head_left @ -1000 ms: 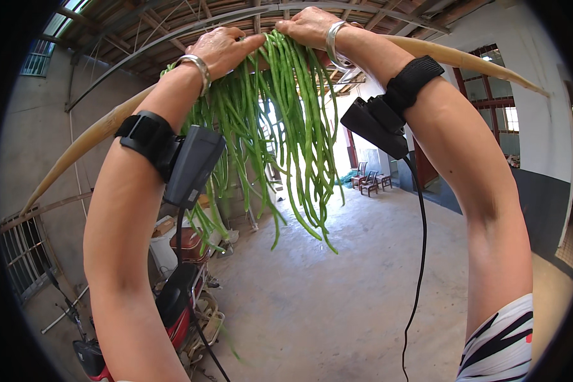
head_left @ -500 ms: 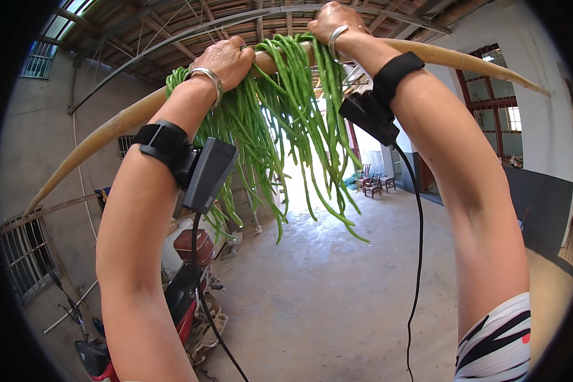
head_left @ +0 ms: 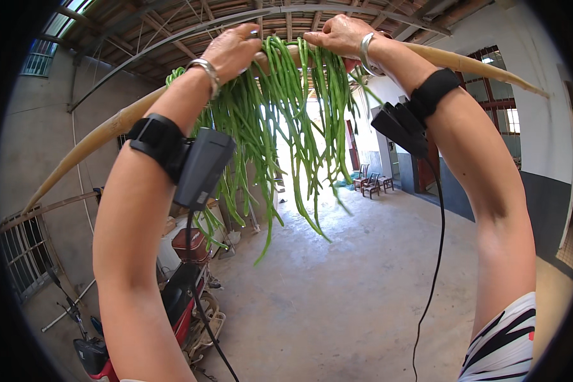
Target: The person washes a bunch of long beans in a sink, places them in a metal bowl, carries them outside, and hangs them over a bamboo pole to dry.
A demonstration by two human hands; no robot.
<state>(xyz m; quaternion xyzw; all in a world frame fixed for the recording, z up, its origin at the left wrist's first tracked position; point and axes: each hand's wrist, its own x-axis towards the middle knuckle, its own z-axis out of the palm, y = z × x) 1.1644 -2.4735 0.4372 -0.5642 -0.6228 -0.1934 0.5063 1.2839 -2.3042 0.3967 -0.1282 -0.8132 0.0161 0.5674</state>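
Observation:
Long green beans (head_left: pixel 293 114) hang in a thick bunch over a bamboo pole (head_left: pixel 118 124) held high above me. My left hand (head_left: pixel 234 49) is raised to the pole at the left part of the bunch, its fingers bent in among the bean tops. At the right part of the bunch my right hand (head_left: pixel 344 35) pinches bean tops between thumb and fingers. Part of the left fingertips is hidden behind the hand. The bean ends dangle freely, several of them blurred by swinging.
Black straps with dark devices (head_left: pixel 204 169) and cables sit on both forearms. Below left stand a red motorcycle (head_left: pixel 188 299) and a brown box (head_left: pixel 191 245). Small wooden chairs (head_left: pixel 370 183) stand by the bright doorway. A barred window (head_left: pixel 25 251) is in the left wall.
My right hand has come down a little onto the beans and its forearm has shifted right. My left hand has risen slightly. The hanging beans have swung and spread differently.

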